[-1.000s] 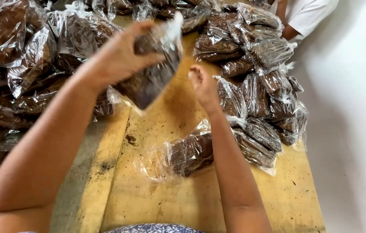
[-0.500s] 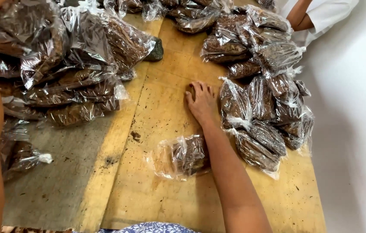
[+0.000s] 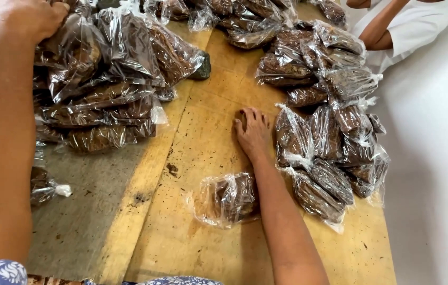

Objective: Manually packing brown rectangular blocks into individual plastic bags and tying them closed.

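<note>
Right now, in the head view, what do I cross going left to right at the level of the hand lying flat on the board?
Left forearm → left heap of clear bags of brown stuff → bare yellow board → right hand, flat on the board → right heap of bags → white wall.

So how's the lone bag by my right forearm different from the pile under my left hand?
The lone bag lies flat, by itself, on the yellow board; the left pile is many bags heaped high. Nothing touches the lone bag; the left hand rests on the pile. Both are clear plastic holding brown contents.
</note>
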